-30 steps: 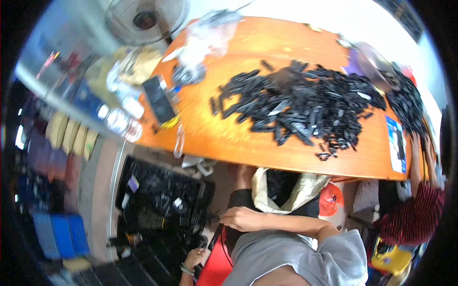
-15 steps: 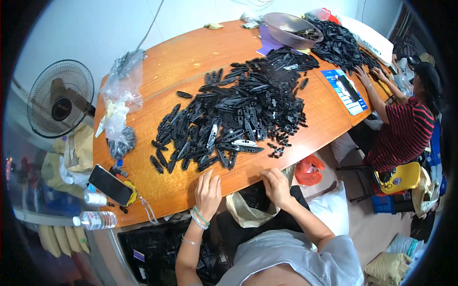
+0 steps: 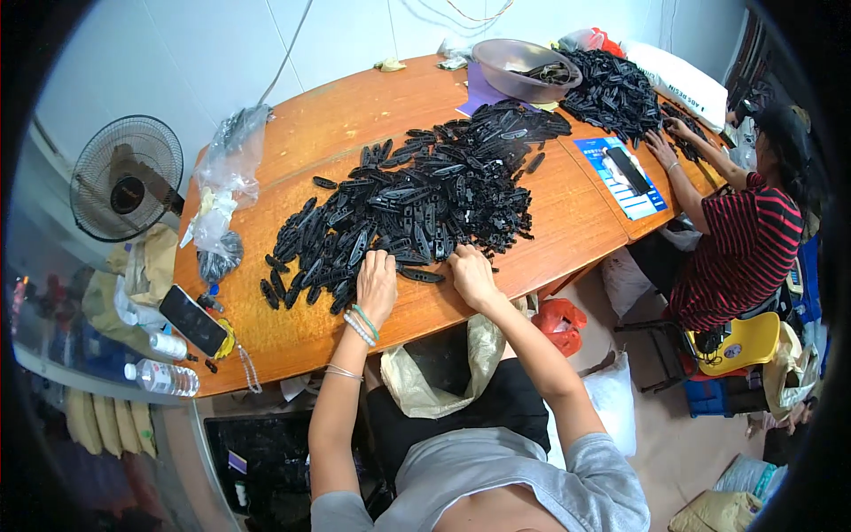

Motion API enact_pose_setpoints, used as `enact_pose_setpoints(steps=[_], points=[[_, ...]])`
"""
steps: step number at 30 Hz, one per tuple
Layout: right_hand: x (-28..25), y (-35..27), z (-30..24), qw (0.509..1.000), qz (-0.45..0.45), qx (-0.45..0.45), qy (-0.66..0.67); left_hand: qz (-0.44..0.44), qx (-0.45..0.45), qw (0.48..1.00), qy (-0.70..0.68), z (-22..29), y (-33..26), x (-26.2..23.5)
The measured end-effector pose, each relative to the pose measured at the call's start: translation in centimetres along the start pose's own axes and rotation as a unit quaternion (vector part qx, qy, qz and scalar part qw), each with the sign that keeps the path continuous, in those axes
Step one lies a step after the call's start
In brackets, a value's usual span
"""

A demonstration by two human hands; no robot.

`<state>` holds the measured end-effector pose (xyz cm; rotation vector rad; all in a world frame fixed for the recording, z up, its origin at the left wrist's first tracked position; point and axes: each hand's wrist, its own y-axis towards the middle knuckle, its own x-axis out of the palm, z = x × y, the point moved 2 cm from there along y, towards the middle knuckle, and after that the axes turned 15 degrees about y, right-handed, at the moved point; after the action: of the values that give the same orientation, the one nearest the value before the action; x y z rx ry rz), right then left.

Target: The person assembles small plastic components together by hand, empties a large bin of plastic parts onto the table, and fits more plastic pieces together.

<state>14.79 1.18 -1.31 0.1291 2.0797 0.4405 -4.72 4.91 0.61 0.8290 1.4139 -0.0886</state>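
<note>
A wide heap of black plastic parts (image 3: 390, 204) covers the middle of the wooden table; most are long and boat-shaped, with smaller pieces toward its right side. At the heap's near edge my left hand (image 3: 378, 288), wearing bracelets, has its fingers curled down and close together. To its right, my right hand (image 3: 472, 277) bends its fingers against the same edge. What either hand grips is hidden beneath the fingertips. One long black part (image 3: 420, 276) lies between the hands. Below the table edge, a beige woven sack (image 3: 403, 390) gapes over my lap, dark inside.
At the left stand a fan (image 3: 127, 177), a phone (image 3: 192, 319), a water bottle (image 3: 162, 378) and plastic bags (image 3: 229, 168). A basin (image 3: 523, 71) sits at the back. A co-worker in a striped shirt (image 3: 740, 239) handles another black heap (image 3: 612, 93) at the right.
Both hands have moved forward from the table's front edge to the heap. My right hand has left the sack's mouth, which now shows more openly. The view has shifted slightly.
</note>
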Motion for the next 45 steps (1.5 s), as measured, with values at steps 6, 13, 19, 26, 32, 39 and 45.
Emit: enact_pose_setpoints(steps=[6, 13, 19, 26, 32, 39, 45], points=[[-2.4, -1.1, -0.2, 0.897, 0.262, 0.025, 0.356, 0.158, 0.008, 0.987, 0.023, -0.5, -0.6, -1.5], [-4.1, -4.6, -1.9, 0.698, 0.246, 0.152, 0.655, 0.257, -0.181, 0.919, -0.240, 3.8, -3.0, -6.2], [-5.0, -8.6, -5.4, 0.714, 0.191, 0.188, 0.646, 0.122, -0.257, 0.726, -0.626, 9.8, -7.4, -7.3], [-1.1, -12.3, -6.8, 0.687, 0.089, 0.221, 0.686, -0.029, -0.315, 0.574, -0.755, 11.4, -11.5, -5.8], [-1.9, -12.6, -8.0, 0.833, 0.128, 0.174, 0.509, -0.039, -0.356, 0.588, -0.725, 12.1, -11.3, -4.6], [-2.9, -11.8, -8.0, 0.842, 0.211, 0.125, 0.481, 0.019, -0.392, 0.603, -0.694, 11.6, -10.8, -4.5], [-1.9, -13.8, -8.8, 0.782, 0.160, 0.205, 0.566, 0.002, -0.364, 0.699, -0.615, 12.9, -10.3, -6.0]])
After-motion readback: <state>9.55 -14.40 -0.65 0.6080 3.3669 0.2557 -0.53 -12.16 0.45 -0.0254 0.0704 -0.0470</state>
